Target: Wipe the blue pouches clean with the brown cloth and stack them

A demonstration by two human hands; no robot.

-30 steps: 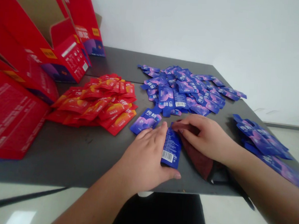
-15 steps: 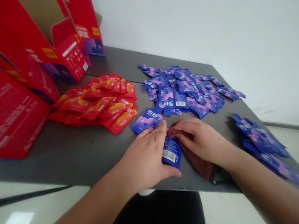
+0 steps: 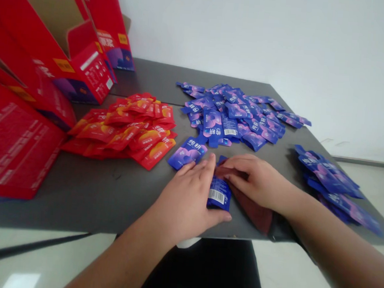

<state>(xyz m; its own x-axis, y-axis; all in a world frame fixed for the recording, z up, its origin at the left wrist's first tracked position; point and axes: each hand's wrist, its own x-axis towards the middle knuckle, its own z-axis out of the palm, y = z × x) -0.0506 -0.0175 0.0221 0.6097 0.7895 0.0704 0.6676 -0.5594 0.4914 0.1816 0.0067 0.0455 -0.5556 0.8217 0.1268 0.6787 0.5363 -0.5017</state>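
Note:
A blue sachet [image 3: 219, 193] with a barcode lies back side up on the table near its front edge. My left hand [image 3: 190, 194] rests over its left side, fingers stretched out and thumb spread along the lower edge. Pinched in my right hand [image 3: 258, 179] is a dark reddish-brown cloth [image 3: 255, 210], its bunched end touching the top of this sachet. The cloth's loose part trails on the table below my right wrist. Another blue sachet [image 3: 187, 153] lies front side up just beyond my left fingertips. My fingers hide part of the barcoded sachet.
Beyond my hands lies a heap of blue sachets [image 3: 233, 114]. Red sachets [image 3: 124, 128] are piled to the left, beside several red cartons [image 3: 17, 149]. A smaller stack of blue sachets [image 3: 331, 175] sits near the table's right edge. A white wall [image 3: 252, 38] stands behind.
Both hands stay at the barcoded sachet, with the cloth still pinched in my right hand. The view has shifted slightly; the sachet piles keep their places.

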